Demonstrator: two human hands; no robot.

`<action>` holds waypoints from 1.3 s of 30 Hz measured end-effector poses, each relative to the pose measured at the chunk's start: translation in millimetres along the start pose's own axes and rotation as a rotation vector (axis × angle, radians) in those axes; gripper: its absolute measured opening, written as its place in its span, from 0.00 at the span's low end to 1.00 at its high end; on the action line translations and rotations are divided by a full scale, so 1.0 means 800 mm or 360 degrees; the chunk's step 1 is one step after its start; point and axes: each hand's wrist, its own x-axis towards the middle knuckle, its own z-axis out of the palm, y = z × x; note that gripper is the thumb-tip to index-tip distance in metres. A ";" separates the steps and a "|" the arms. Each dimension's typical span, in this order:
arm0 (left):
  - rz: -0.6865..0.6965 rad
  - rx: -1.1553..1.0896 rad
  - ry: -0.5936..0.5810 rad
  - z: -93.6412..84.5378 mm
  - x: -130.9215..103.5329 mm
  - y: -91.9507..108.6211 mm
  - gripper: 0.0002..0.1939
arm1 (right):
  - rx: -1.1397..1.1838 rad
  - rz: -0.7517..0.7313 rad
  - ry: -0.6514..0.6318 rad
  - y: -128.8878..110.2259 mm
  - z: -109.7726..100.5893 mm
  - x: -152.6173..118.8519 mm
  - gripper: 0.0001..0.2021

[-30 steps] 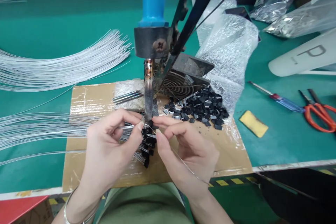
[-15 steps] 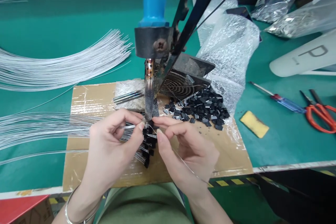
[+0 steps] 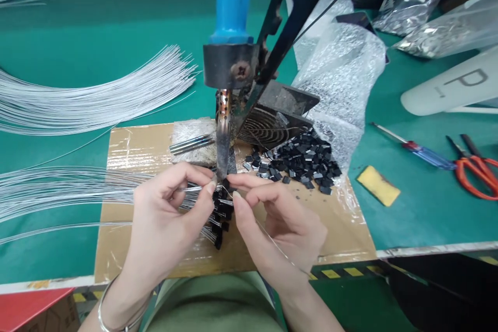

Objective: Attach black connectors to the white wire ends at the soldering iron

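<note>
My left hand (image 3: pixel 171 218) pinches the end of a thin white wire just below the tip of a mounted soldering iron (image 3: pixel 223 150). Close by on the right, my right hand (image 3: pixel 280 223) is closed on a thin solder wire (image 3: pixel 278 246), which runs back across the palm toward the wrist. Both sets of fingertips nearly meet under the iron tip, and the small joint between them is partly hidden. Under and beside the fingers lie wires with black connectors (image 3: pixel 218 238) on a cardboard sheet (image 3: pixel 128 150).
Small black pieces (image 3: pixel 311 163) are heaped to the right of a round fan grille (image 3: pixel 262 127). A white wire bundle (image 3: pixel 116 98) lies at left. Further right are a yellow sponge (image 3: pixel 378 185), a screwdriver (image 3: pixel 428 155), red scissors (image 3: pixel 476 174) and bubble wrap (image 3: pixel 338 78).
The whole view has shifted very slightly. Both hands keep the same hold and position under the iron tip.
</note>
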 end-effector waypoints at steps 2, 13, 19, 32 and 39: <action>-0.0005 0.0010 0.0006 0.001 0.000 0.000 0.08 | -0.0018 -0.0005 0.0010 0.000 0.000 -0.001 0.09; 0.0001 -0.0084 0.0002 0.000 0.001 0.000 0.09 | -0.0049 -0.0067 -0.0004 -0.001 0.001 0.000 0.09; -0.0007 -0.0032 -0.0017 0.000 0.002 -0.001 0.08 | -0.0122 -0.0043 -0.0020 -0.001 0.001 0.000 0.09; 0.0037 0.0034 0.0016 0.001 0.000 0.001 0.08 | -0.0259 -0.0290 0.0039 0.002 0.005 -0.001 0.09; 0.0018 -0.0023 -0.0004 -0.002 -0.001 -0.001 0.09 | -0.0193 -0.0262 0.0062 0.004 0.007 -0.003 0.10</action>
